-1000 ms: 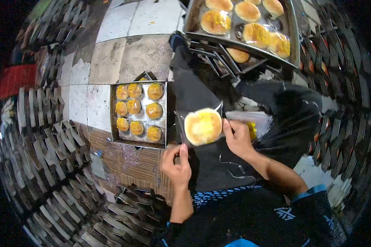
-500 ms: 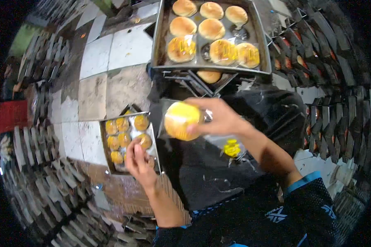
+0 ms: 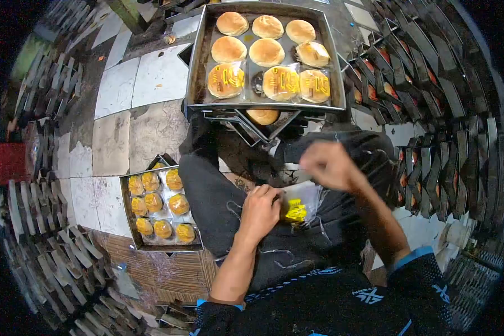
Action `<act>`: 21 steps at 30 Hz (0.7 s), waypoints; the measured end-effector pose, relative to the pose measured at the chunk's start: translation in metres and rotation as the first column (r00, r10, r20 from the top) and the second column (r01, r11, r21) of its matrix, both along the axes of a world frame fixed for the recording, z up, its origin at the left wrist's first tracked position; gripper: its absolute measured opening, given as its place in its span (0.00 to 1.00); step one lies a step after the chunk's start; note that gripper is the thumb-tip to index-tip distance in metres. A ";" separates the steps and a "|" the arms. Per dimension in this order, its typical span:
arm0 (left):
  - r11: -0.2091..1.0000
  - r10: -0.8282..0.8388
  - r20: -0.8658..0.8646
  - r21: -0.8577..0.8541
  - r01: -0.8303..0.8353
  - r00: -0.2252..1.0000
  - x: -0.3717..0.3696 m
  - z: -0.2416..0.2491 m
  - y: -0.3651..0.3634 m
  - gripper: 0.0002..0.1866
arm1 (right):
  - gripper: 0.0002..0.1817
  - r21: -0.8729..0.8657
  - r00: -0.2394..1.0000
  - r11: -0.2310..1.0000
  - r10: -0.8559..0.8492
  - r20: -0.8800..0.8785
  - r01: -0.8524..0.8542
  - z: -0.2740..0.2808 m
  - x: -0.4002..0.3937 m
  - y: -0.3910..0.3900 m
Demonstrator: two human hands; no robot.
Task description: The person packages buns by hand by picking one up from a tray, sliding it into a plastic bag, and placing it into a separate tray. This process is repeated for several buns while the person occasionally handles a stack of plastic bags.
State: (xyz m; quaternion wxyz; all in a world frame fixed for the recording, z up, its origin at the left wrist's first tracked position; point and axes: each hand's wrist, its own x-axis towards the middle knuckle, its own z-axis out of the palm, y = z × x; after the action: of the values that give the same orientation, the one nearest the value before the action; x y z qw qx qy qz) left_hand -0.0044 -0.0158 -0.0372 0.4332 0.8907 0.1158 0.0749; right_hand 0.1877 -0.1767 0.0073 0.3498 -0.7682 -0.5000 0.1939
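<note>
My left hand (image 3: 260,210) is closed at the left edge of a stack of clear plastic bags with yellow print (image 3: 298,208) on my lap. To the right and above it, my right hand (image 3: 330,165) hangs in the air, fingers curled and blurred; what it holds, if anything, is not visible. Beyond my knees, a large metal tray (image 3: 199,73) bears several round buns (image 3: 266,52). Its near row has wrapped buns (image 3: 225,80) with yellow print, and another bun at the right (image 3: 312,54) is partly in wrapping.
A smaller tray (image 3: 133,228) of several wrapped buns (image 3: 179,204) stands on the floor at my left. Stacked dark trays (image 3: 431,173) line the right side, with more racks (image 3: 36,210) at the left. Under the large tray, a bun (image 3: 262,116) shows in another tray.
The wrapped bun has left my right hand, which has moved right. My left hand has moved from the small tray to the bags, and one more wrapped bun lies in that tray.
</note>
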 end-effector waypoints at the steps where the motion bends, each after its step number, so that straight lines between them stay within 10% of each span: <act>1: 0.996 -0.078 -0.075 -0.057 0.074 0.994 -0.005 -0.003 -0.001 0.08 | 0.08 -0.022 0.986 0.996 0.080 -0.147 -0.084 -0.001 -0.028 -0.008; 7: 0.995 0.040 -0.029 0.093 -0.037 0.999 -0.003 0.004 -0.019 0.06 | 0.08 0.046 0.966 0.965 -0.258 -0.031 0.259 -0.014 -0.096 -0.023; 10: 0.955 0.159 -0.001 -0.252 -0.154 0.987 0.003 0.029 -0.018 0.10 | 0.03 0.198 0.953 0.974 -0.164 0.257 0.114 -0.003 -0.078 -0.022; 14: 0.975 0.010 0.136 -0.221 0.021 0.991 -0.002 0.002 -0.001 0.14 | 0.03 0.445 0.822 0.741 -0.570 0.020 0.503 0.031 -0.056 -0.023; 15: 0.888 0.130 0.139 -0.456 -0.053 0.982 -0.004 -0.002 0.002 0.13 | 0.03 0.444 0.773 0.659 -0.618 -0.141 0.608 0.037 -0.052 -0.021; 17: 0.267 0.438 -0.025 -0.951 -0.157 0.899 -0.008 -0.011 0.011 0.09 | 0.04 0.334 0.744 0.665 -0.604 -0.285 0.668 0.052 -0.056 -0.014; 19: 0.234 0.606 -0.089 -0.930 -0.284 0.791 -0.004 -0.003 0.026 0.08 | 0.03 0.307 0.723 0.676 -0.502 -0.474 0.670 0.052 -0.067 0.007; 21: 0.232 0.763 -0.063 -0.902 -0.363 0.643 -0.003 0.006 0.045 0.08 | 0.03 0.372 0.855 0.771 -0.443 -0.270 0.517 0.045 -0.073 0.027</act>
State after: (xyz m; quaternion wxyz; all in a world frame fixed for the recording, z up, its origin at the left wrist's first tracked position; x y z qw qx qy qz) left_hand -0.0074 0.0289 -0.0310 0.7662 0.4026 0.3683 0.3395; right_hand 0.1145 -0.1498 0.0526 0.5892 -0.7544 -0.2857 0.0457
